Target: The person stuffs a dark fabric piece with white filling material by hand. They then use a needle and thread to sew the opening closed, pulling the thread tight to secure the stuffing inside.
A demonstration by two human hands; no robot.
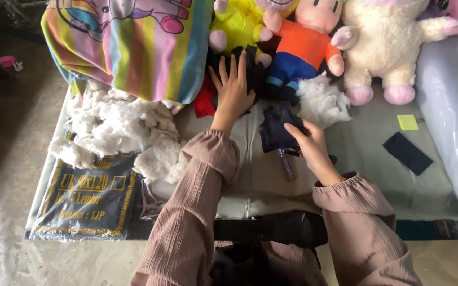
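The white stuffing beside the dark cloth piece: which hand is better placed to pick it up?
Probably the right hand. It lies just below the white stuffing, though it already pinches the dark cloth piece. The left hand rests flat on black cloth, farther away.

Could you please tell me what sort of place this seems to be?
Probably a small soft-toy workshop: loose white stuffing fibre lies heaped on the grey work table, finished plush dolls line its far edge, and the left hand presses dark fabric pieces.
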